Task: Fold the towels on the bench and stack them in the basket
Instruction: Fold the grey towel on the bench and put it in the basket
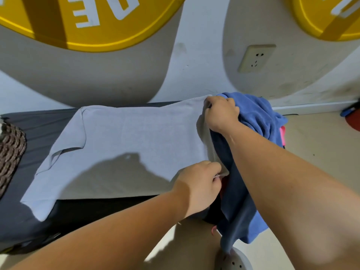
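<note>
A light grey towel (126, 141) lies spread flat across the dark bench (41, 131), its left end folded over unevenly. My right hand (221, 113) pinches the towel's far right corner. My left hand (198, 184) pinches its near right corner. To the right, a heap of towels lies under my right forearm: a blue towel (259, 115), a dark navy one (236, 193) hanging off the bench end, and a bit of pink (282, 134). A woven brown basket (9, 152) shows at the left edge, mostly cut off.
The wall behind the bench carries a socket (255, 58) and large yellow round signs (87, 22). Beige floor lies to the right, with a red and blue object (352, 117) at the far right. A grey perforated shoe (235, 260) is at the bottom.
</note>
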